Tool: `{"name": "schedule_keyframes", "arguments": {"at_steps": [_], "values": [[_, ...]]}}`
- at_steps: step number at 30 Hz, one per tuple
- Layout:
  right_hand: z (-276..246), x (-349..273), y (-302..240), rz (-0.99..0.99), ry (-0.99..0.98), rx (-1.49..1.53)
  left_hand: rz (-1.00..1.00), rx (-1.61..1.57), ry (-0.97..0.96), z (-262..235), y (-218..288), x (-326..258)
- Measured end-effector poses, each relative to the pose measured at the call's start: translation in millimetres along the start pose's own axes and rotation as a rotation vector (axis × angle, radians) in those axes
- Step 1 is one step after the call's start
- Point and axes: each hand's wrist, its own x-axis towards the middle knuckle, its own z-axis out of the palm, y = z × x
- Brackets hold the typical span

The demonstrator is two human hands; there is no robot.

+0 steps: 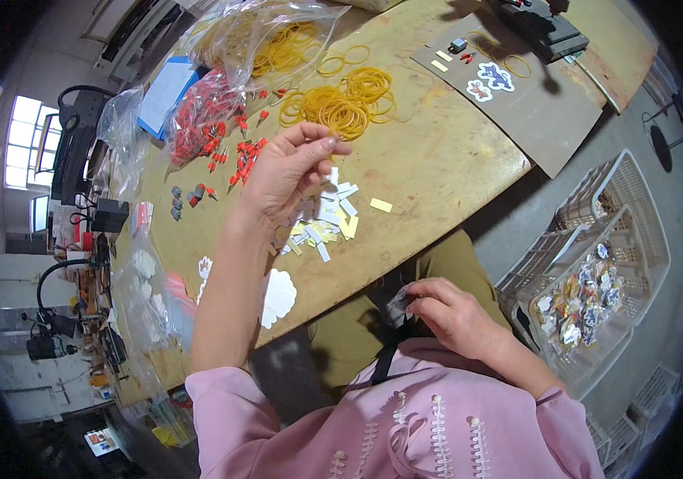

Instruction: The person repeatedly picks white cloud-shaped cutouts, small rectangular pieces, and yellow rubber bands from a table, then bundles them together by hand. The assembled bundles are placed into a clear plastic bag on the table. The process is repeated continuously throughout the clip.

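My left hand reaches over the table, thumb and forefinger pinched together at the near edge of a pile of yellow rubber bands; whatever is in the pinch is too small to make out. Below that hand lie loose white and yellow paper strips. Over my lap, my right hand is closed on a small clear plastic bag, mostly hidden by the fingers. Red pointed pieces lie scattered left of my left wrist, with small grey blocks farther left.
Large clear bags hold more rubber bands and red pieces. White scalloped cutouts lie by the near edge. A brown board at the far right carries stickers and sample parts. On the floor right stands a plastic basket with filled packets.
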Motion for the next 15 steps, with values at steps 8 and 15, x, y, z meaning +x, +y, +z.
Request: {"name": "schedule_keyframes", "arguments": {"at_steps": [8,15], "values": [[5.8,-1.7,-5.4,0.007,-0.032,0.000,-0.125,-0.016,-0.006,12.1,-21.6,-30.3],[7.8,-2.6,-4.4,0.012,-0.044,-0.015,-0.150,0.004,-0.026,8.0,-29.8,-35.9]]}}
